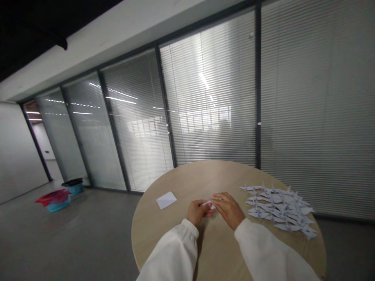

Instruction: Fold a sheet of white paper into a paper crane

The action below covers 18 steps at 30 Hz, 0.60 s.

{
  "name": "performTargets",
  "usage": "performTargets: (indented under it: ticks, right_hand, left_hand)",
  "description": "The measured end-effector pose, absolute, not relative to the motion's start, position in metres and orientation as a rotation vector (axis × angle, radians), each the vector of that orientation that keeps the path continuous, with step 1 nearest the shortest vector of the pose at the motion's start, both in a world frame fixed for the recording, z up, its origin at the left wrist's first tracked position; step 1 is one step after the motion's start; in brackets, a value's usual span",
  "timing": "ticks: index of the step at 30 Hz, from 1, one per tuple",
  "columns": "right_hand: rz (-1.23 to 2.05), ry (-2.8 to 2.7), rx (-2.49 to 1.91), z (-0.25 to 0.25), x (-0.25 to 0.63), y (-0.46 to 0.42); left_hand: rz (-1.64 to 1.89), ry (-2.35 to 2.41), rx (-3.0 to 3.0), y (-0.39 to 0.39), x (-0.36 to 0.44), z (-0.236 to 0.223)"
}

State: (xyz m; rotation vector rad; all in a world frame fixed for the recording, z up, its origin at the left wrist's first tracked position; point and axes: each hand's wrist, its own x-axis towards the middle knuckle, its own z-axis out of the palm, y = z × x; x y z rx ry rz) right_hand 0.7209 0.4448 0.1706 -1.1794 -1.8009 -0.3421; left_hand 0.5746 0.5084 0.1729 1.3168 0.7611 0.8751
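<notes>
A small piece of folded white paper (208, 203) is held above the middle of the round table. My left hand (198, 212) pinches it from the left, thumb on top and fingers curled beneath. From the right, my right hand (229, 208) has its fingertips closed on the paper's other edge. My fingers cover much of the paper, so its exact shape is hard to make out. Several folded paper cranes (277, 208) sit close together in rows to the right of my right hand. A flat stack or sheet of white paper (166, 200) lies on the left.
The round wooden table (222, 171) stands near a glass partition with blinds (213, 97). On the grey floor to the left are a blue basin with a red bag (55, 199) and another with a black bag (74, 186).
</notes>
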Motion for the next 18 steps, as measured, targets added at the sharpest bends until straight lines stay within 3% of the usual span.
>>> performTargets:
  ticks: [18]
  right_hand:
    - [-0.268, -1.751, -1.197, 0.1761, 0.7184, 0.4429]
  left_hand:
    - [0.682, 0.736, 1.337, 0.5085, 0.5736, 0.1716]
